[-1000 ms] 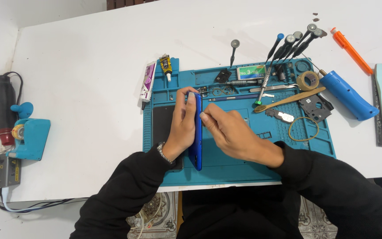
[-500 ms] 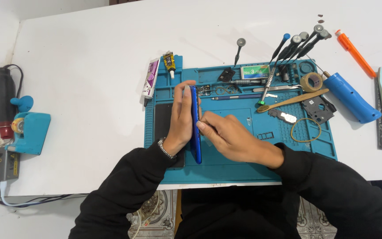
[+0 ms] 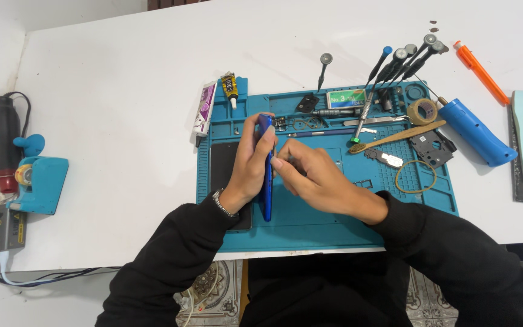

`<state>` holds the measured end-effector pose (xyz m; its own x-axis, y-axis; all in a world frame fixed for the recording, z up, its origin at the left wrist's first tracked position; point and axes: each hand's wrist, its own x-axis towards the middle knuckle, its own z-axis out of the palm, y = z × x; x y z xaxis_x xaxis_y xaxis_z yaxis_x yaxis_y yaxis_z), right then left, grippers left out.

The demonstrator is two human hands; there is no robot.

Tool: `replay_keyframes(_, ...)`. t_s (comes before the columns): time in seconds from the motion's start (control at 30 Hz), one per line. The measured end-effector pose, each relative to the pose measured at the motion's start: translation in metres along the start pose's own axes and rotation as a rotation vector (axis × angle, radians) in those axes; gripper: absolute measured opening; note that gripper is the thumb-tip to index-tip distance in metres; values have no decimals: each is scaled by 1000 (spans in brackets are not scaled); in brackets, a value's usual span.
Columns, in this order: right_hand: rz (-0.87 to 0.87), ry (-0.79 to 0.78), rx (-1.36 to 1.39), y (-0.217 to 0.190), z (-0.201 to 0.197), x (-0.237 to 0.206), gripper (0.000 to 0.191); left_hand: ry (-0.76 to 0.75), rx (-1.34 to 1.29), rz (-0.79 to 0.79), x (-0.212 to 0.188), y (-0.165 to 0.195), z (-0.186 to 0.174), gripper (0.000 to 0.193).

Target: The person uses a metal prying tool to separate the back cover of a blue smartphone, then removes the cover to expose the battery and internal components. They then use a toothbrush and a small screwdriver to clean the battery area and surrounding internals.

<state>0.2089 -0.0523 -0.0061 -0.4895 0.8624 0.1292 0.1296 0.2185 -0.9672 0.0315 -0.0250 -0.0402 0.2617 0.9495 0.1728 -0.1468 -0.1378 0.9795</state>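
Left hand (image 3: pixel 250 166) grips my blue phone (image 3: pixel 266 181), stood on its long edge over the mat (image 3: pixel 310 227). Right hand (image 3: pixel 310 175) pinches at the phone's upper edge, fingertips touching it. Tools crowd the mat's far edge and right side; the mat's near strip lies open, as does the desk (image 3: pixel 122 109) to the left.

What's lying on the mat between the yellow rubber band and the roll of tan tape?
In the head view, between the yellow rubber band and the tan tape roll lie a dark flat plate part and the wooden-handled brush's handle end.
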Motion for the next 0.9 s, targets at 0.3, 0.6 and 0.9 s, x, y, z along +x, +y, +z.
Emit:
replay_keyframes(0.3,37,-60,-66,1,-1,2,27,43,-139,-57,2,-13,-3,39)
replay_keyframes(0.6,76,-51,-36,-4,4,-1,28,84,-131,-61,2,-12,-4,47)
replay_keyframes(0.9,48,-97,-47,-5,12,-6,23,133,-170,-52,4,-10,-5,55)
